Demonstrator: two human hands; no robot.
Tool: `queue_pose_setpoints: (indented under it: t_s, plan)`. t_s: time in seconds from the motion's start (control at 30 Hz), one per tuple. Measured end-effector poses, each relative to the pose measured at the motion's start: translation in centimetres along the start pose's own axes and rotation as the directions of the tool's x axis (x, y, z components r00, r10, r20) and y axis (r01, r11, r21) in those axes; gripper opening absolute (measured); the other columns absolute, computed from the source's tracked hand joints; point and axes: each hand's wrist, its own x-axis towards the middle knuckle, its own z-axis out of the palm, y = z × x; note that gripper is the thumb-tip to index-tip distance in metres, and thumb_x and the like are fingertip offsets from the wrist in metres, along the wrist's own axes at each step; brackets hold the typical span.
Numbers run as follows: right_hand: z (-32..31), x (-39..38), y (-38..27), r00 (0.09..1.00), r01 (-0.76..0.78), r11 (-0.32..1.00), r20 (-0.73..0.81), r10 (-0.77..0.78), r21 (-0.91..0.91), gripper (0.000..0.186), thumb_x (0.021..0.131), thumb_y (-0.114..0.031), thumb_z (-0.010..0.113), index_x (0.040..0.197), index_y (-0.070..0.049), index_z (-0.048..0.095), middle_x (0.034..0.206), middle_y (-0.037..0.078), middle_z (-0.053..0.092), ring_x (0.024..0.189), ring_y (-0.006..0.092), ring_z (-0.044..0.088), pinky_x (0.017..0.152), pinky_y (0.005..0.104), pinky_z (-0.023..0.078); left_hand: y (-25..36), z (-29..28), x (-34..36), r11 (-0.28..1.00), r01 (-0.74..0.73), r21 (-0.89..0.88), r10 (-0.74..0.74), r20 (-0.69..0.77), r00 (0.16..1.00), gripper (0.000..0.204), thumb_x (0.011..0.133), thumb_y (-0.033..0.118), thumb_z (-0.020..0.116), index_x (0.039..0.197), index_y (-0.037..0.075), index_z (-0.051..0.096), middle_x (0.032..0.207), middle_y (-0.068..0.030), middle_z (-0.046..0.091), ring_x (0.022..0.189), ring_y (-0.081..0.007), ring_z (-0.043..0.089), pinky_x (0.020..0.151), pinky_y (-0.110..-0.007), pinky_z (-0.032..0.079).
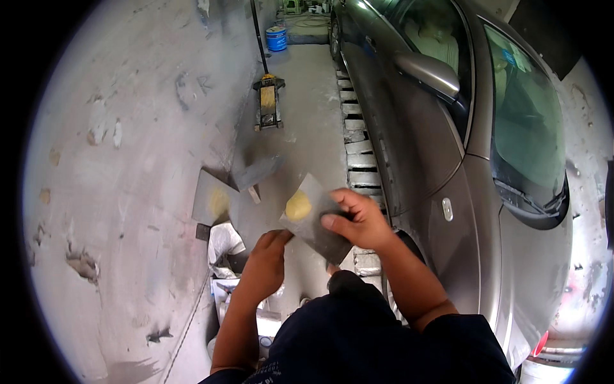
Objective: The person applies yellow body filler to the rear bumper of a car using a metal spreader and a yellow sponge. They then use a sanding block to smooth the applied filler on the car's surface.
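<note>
My right hand point(362, 219) grips a flat grey square board point(323, 240) by its right side, thumb on top. A round yellow patch of paste point(298, 205), putty-like, sits on the board's upper left part. My left hand point(265, 259) is closed beside the board's lower left edge. Its fingertips reach toward that edge, and what they hold, if anything, is hidden. Below and to the left, another grey board point(206, 192) with a yellow smear stands by the wall, next to a dark flat panel point(258, 173).
A brown-grey car point(425, 141) fills the right side, with a row of pale blocks point(361, 160) along its base. A floor jack point(268, 105) and a blue bucket point(276, 40) stand further ahead. Crumpled silvery wrapping point(224, 246) lies near the scuffed wall point(121, 192).
</note>
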Motion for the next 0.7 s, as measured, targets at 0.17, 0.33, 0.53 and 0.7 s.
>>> queue_pose_setpoints:
  t_s: [0.17,0.33,0.53,0.7]
  plan:
    - [-8.7,6.6,-4.4,0.939,0.343,0.868,0.097,-0.331,-0.358,0.038,0.082,0.000,0.064,0.120,-0.003,0.058,0.105,0.011,0.065,0.093,0.0160,0.062,0.080,0.0281,0.049,-1.2,-0.9,9.2,0.770,0.246,-0.589,-0.240,0.091,0.967,0.045,0.087,-0.003,0.053,0.130,0.003,0.043,0.117,-0.0128,0.056,0.110,-0.0163,0.052,0.092,-0.029,0.042]
    - [-11.6,12.6,-6.0,0.782,0.621,0.689,0.352,-0.514,-0.373,0.047,0.071,0.014,0.060,0.115,-0.003,0.062,0.112,0.014,0.062,0.100,0.0294,0.060,0.083,0.0375,0.050,-1.5,-1.8,17.3,0.542,0.215,-0.813,-0.106,0.188,0.976,0.046,0.085,-0.007,0.053,0.129,-0.001,0.042,0.115,-0.0038,0.055,0.109,-0.0126,0.049,0.093,-0.028,0.041]
    - [-15.9,19.4,-2.6,0.800,0.599,0.550,0.408,-0.439,-0.583,0.050,0.068,0.013,0.060,0.114,-0.006,0.063,0.116,0.011,0.059,0.106,0.0297,0.057,0.085,0.0360,0.050,-4.0,-2.0,24.9,0.553,0.225,-0.802,-0.087,0.212,0.973,0.041,0.086,-0.007,0.053,0.126,-0.003,0.045,0.115,-0.0054,0.055,0.110,-0.0120,0.049,0.096,-0.026,0.037]
    - [-19.9,26.0,1.7,0.829,0.556,0.329,0.478,-0.292,-0.763,0.047,0.069,0.003,0.057,0.114,-0.010,0.063,0.117,0.009,0.059,0.110,0.0269,0.054,0.087,0.0339,0.050,-8.6,-1.5,30.3,0.516,0.202,-0.832,-0.113,0.168,0.979,0.042,0.086,-0.008,0.051,0.127,-0.002,0.044,0.117,-0.0055,0.055,0.111,-0.0133,0.049,0.097,-0.027,0.036]
